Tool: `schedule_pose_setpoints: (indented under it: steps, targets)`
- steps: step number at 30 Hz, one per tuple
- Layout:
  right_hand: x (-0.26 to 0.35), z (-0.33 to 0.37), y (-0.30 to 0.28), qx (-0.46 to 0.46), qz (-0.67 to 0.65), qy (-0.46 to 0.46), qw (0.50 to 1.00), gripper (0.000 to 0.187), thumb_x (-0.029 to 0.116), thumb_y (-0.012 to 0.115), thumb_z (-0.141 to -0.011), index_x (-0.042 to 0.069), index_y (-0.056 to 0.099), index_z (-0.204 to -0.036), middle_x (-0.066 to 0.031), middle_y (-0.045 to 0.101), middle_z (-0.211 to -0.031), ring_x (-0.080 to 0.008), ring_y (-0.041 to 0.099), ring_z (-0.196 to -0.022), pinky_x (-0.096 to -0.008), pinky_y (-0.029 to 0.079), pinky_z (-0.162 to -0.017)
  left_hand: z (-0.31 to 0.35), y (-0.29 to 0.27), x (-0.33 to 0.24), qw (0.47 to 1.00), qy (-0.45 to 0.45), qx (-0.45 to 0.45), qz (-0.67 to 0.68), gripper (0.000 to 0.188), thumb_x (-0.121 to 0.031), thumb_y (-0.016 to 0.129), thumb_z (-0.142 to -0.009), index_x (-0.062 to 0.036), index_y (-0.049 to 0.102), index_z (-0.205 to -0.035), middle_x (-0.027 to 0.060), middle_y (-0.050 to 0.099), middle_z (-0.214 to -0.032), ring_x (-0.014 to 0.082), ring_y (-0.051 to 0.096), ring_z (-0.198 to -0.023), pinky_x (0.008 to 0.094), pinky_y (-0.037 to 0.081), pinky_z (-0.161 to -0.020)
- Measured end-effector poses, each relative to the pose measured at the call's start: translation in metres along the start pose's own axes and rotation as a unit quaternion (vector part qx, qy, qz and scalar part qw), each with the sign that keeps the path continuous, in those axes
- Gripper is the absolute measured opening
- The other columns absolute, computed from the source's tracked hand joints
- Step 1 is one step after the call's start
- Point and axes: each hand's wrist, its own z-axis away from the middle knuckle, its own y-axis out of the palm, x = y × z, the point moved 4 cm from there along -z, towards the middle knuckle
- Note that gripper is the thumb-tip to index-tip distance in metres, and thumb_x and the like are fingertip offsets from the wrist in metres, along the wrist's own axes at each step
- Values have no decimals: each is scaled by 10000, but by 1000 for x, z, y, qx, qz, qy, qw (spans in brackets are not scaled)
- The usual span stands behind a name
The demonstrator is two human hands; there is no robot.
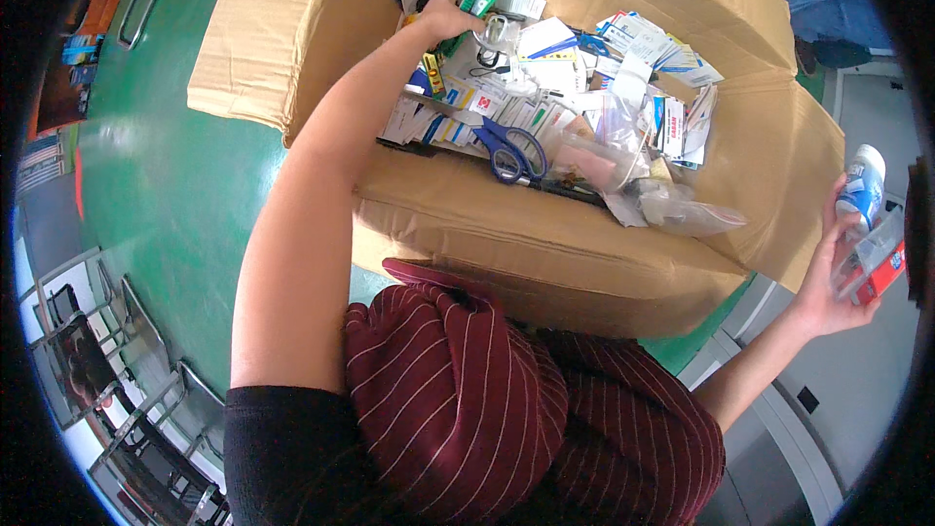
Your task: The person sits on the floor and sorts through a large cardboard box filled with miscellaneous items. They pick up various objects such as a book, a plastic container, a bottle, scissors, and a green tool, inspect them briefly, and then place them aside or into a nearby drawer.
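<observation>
The box (541, 258) runs off the top edge; the left hand (448, 18) partly hides its fingers; most print on the cards (638, 37) is too small.

Open air spans the brown cardboard box (545, 253) between the person's bare left hand (446, 21) at far left and bare right hand (828, 278) beyond the right flap, while the near wall, blue-handled metal scissors (499, 139) and crumpled clear plastic bags (693, 214) obstruct low near-side entry.

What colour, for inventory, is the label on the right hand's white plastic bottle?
The label is mostly blue, seen in the head view.
</observation>
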Motion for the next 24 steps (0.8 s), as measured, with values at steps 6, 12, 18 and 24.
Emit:
schedule_pose_setpoints:
  steps: [6,12,18,24]
  targets:
    - [-1,-2,3,19,-27,8,999,804,113,562,-477,21,233,-1204,-260,38,-1276,-507,9,-1162,-501,365,-818,21,-29,-14,961,79,41,261,231,-135,641,-577,9,570,-745,96,582,-721,159,555,-608,275,456,-574]
    - [2,0,5,30,-10,-6,999,818,145,527,-493,19,187,-1227,-259,25,-1282,-489,-7,-1174,-498,358,-811,73,-85,-43,855,119,36,504,149,-33,557,-662,-21,459,-775,124,575,-803,207,582,-764,314,473,-674]
    - [5,3,6,26,-74,18,997,859,146,517,-486,16,139,-1246,-261,-9,-1292,-490,-15,-1175,-519,346,-805,110,-101,-51,784,155,83,596,233,-19,521,-667,-29,367,-842,176,530,-885,286,549,-868,389,440,-793]
    - [5,3,5,42,-52,-2,998,841,161,520,-484,-5,191,-1239,-269,2,-1291,-491,-24,-1175,-524,335,-813,124,-98,-58,794,180,89,574,234,-7,515,-668,-32,370,-849,178,514,-899,288,558,-841,378,471,-732]
